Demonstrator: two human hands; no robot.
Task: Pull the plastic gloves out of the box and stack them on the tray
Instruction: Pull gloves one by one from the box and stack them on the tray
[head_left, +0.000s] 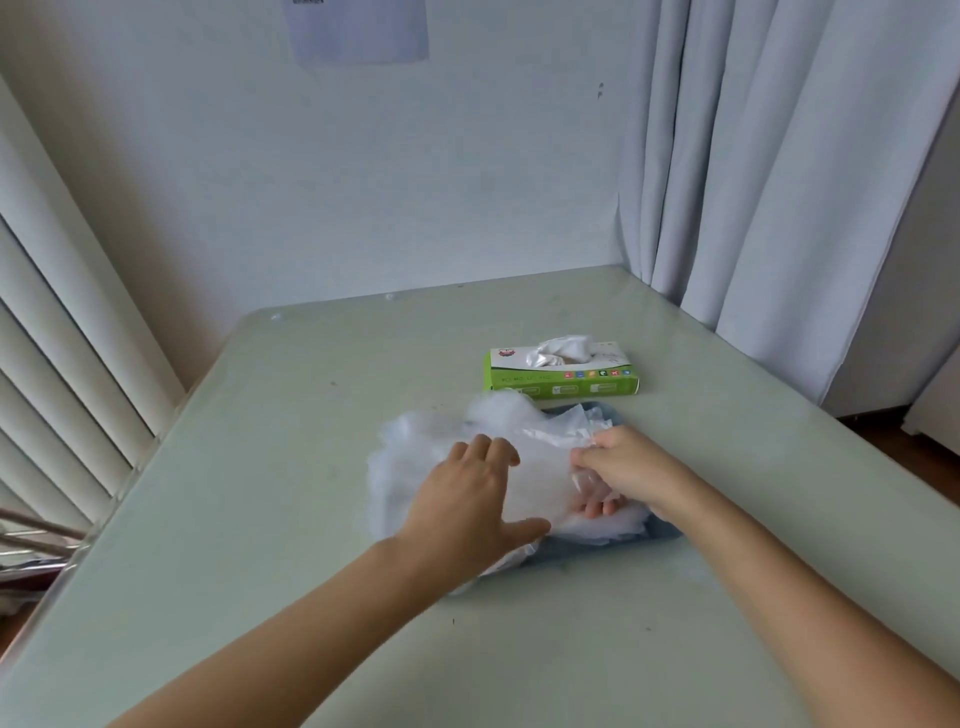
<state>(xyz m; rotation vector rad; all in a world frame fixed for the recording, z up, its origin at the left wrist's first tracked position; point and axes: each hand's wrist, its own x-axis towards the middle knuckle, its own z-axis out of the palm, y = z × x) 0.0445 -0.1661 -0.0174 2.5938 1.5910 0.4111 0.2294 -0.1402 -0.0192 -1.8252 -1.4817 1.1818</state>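
Mid-frame, we are stacking: our left hand (478, 499) lies flat, fingers straight, on the gloves (431, 447) heaped over the tray (661, 536); our right hand (626, 467) seems to pinch one glove (561, 435) by its edge. Next we should release it and reach to the box (563, 378) above.

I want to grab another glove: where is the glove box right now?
Head view: the green glove box lies on the table, right of centre, just beyond the far edge of the blue tray holding the glove pile.
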